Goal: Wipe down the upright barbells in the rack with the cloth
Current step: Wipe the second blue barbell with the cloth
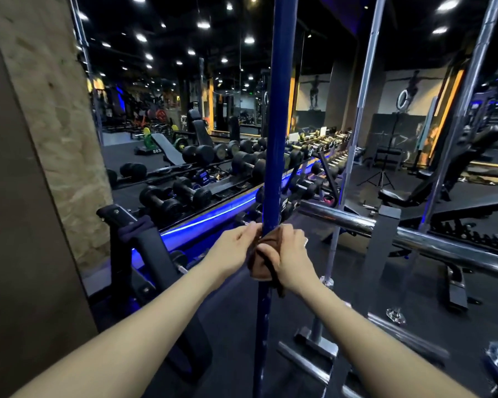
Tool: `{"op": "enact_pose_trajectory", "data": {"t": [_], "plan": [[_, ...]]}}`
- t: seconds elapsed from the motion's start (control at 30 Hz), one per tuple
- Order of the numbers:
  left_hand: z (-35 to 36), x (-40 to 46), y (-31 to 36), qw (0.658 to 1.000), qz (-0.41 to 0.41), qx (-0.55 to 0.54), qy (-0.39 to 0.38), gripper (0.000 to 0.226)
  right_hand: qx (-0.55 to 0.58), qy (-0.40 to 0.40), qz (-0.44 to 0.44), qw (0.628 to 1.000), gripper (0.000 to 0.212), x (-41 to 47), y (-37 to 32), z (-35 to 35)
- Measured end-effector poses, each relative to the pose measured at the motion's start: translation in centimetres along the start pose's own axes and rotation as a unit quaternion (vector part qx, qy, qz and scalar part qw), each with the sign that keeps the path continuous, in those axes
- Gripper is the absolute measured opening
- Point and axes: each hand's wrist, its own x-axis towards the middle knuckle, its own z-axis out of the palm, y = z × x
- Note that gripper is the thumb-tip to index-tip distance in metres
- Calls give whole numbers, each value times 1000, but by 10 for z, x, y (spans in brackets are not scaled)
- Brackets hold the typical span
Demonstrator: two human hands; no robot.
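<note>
Right hand (292, 254) wraps the brown cloth (263, 254) around the upright blue barbell (276, 110) straight ahead of you, while your left hand (236, 247) pinches the cloth's edge against the bar, probably so the fabric stays snug for the wipe.

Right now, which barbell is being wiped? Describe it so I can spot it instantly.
Start at the mirrored wall with the dumbbell racks. In front of it, dead centre, stands the blue barbell. Both hands meet on it, the right hand wrapping the brown cloth around it; the neighbouring upright bars are bare chrome.
</note>
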Motion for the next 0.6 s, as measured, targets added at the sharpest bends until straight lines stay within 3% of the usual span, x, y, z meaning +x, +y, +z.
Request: {"op": "enact_pose_trajectory", "data": {"t": [0.1,0.2,0.37,0.47,0.6], "plan": [[6,0,-7,1000,-6,1,21,33,-11,-31,1,999,50,3,-1,-7],[5,3,6,998,-2,22,52,41,63,27,-27,997,41,26,-27,-36],[-7,18,44,996,52,5,71,39,23,65,-56,996,48,46,-43,-44],[-8,13,31,998,46,20,47,31,-15,19,1,1000,53,16,-16,-3],[-2,6,-5,999,25,13,15,38,-18,-17,20,1000,48,3,5,12]]}}
